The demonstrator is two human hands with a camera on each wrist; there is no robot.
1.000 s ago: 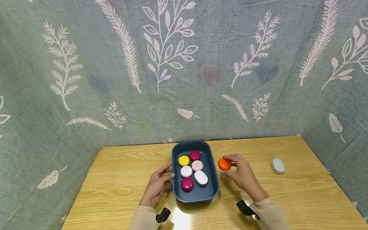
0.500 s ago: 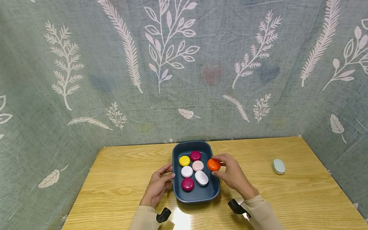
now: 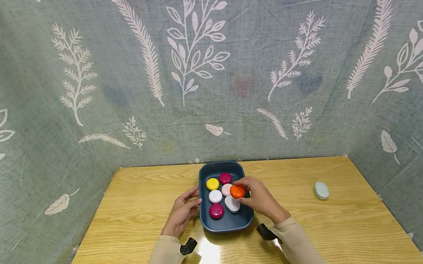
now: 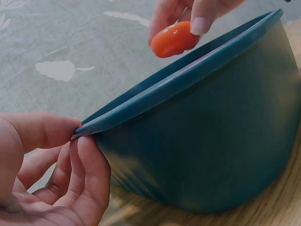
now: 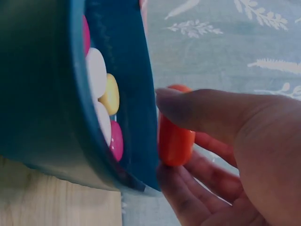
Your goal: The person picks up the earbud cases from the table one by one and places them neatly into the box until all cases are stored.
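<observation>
My right hand (image 3: pixel 261 197) pinches a glossy orange pebble-like piece (image 3: pixel 237 191) above the right half of a dark blue tub (image 3: pixel 225 230). In the right wrist view, thumb and fingertips grip the orange piece (image 5: pixel 177 141) at opposite edges. My left hand (image 3: pixel 180 214) holds the tub's left rim; in the left wrist view the thumb lies on top of the rim (image 4: pixel 141 103) and the fingers curl beneath it. Inside the tub lie similar rounded pieces: yellow (image 3: pixel 212 184), two magenta (image 3: pixel 225 177), white (image 3: pixel 215 196), pale pink (image 3: pixel 226 189) and a partly covered oval white one (image 3: pixel 232 204).
A pale mint oval piece (image 3: pixel 321 190) lies alone on the wooden table (image 3: pixel 146 194), well to the right of the tub. A grey-green leaf-patterned cloth (image 3: pixel 210 119) hangs behind the table and along both sides.
My right hand has carried the orange piece leftward, from beside the tub, across its right rim, to above the pieces inside. The left hand has stayed on the rim.
</observation>
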